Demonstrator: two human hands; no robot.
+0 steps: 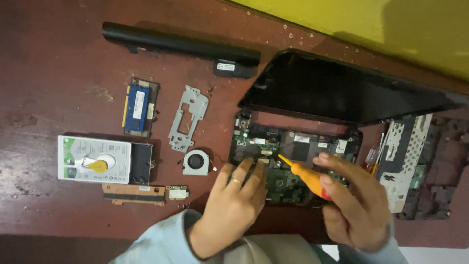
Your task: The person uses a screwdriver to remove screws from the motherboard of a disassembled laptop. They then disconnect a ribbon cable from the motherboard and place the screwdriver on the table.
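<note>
The motherboard [283,171] lies bare in the opened laptop base [298,146] right in front of me, under the tilted black lid [337,88]. My left hand [234,205] rests on it with fingers spread flat, pinning its near left side. My right hand [356,205] pinches the orange screwdriver [305,178], its tip down near the board's middle. I judge it best to keep the shaft upright and press straight down before turning, so the tip won't skid across the components.

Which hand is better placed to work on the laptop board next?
Probably the right hand: it holds the orange screwdriver, tip at the circuit board. The left hand only rests there.
</note>
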